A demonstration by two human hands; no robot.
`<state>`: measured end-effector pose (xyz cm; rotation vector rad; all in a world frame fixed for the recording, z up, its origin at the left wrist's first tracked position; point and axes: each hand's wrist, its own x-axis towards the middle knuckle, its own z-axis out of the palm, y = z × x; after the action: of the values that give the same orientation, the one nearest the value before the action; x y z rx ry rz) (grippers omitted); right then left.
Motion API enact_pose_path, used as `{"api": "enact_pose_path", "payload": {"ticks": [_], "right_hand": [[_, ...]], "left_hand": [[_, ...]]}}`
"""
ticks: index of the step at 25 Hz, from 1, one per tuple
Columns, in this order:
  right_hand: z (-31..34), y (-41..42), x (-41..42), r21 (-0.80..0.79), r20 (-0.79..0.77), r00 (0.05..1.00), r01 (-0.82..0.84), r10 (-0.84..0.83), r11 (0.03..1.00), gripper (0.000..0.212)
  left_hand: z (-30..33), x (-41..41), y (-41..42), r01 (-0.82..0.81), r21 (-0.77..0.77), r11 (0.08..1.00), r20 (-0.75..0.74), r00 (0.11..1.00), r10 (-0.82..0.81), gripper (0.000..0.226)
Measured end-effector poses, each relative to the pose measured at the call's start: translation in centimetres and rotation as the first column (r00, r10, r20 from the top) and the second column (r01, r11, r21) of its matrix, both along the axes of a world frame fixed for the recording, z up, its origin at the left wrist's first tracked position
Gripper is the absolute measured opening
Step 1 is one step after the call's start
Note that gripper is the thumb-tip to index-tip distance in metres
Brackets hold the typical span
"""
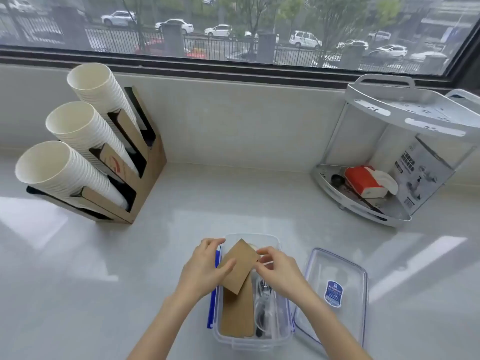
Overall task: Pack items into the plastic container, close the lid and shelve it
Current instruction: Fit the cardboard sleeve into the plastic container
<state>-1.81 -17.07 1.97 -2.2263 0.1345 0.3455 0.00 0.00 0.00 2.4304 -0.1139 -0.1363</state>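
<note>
Head view, looking down on a pale glossy countertop (104, 255), shows both hands meeting over a clear rectangular plastic container with blue side latches (283, 333). Between the hands sits a flat brown kraft-paper sleeve (237, 266), tilted with one corner pointing away from the person; the left hand (205, 266) grips its left edge, thumb laid across the top face and fingers curled behind, while the right hand (279, 271) pinches at its right edge with thumb and forefinger closed together. What exactly the right fingertips pinch besides the paper edge cannot be told. Beneath the hands, inside the container, a second long brown kraft sleeve (237, 315) lies flat along the left side, and beside it, under the right wrist, lies a bundle of clear-wrapped cutlery with dark parts (263, 310). Just right of the right hand, the container's clear lid with a blue label (335, 292) lies on the counter, off the container and close alongside it. Well away beyond the left hand stands a brown cardboard dispenser holding three slanted stacks of white paper cups (85, 152). Far beyond the right hand a white two-tier corner shelf (405, 118) holds a red tissue pack (363, 180) and a printed white bag (420, 175) on its lower tier.
</note>
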Motion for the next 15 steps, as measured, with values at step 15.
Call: {"api": "enact_pose_path", "payload": {"ticks": [15], "right_hand": [[-2.0, 2.5, -0.6, -0.113, 0.018, 1.000, -0.007, 0.009, 0.994, 0.048]], "left_hand": [[-0.7, -1.9, 0.5, -0.124, -0.294, 0.948, -0.282, 0.959, 0.038, 0.034]]}}
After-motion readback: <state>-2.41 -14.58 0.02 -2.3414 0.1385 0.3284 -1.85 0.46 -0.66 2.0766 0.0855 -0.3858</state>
